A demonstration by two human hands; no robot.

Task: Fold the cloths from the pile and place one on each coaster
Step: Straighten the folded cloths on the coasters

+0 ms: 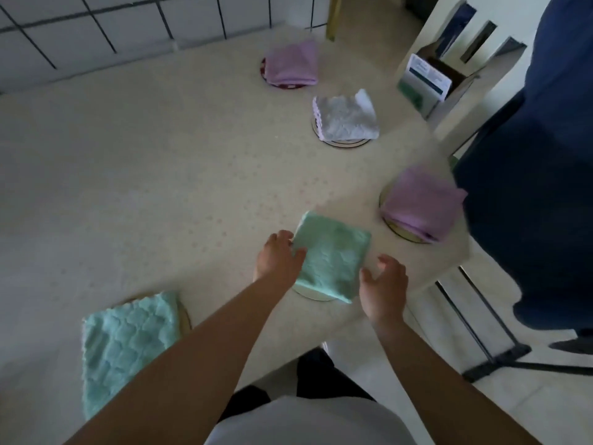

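Folded green cloth (332, 255) is lying on a coaster (309, 293) near the front edge of the table (144, 187); only a sliver of the coaster rim is showing under it. Left hand (279, 255) is touching the cloth's left edge with relaxed fingers, not gripping, probably squaring it over the coaster. Right hand (383, 281) is hovering just beside the cloth's right corner, fingers loosely curled, holding nothing, apparently not touching.

Four other cloths are sitting on coasters: far purple cloth (292, 63), white cloth (346, 116), near purple cloth (420, 203) by the table's right edge, and a light-blue cloth (128, 345) at front left, bigger and looser. No pile is showing, so the task is looking close to done. Someone in dark blue clothing (545, 155) is standing at right.
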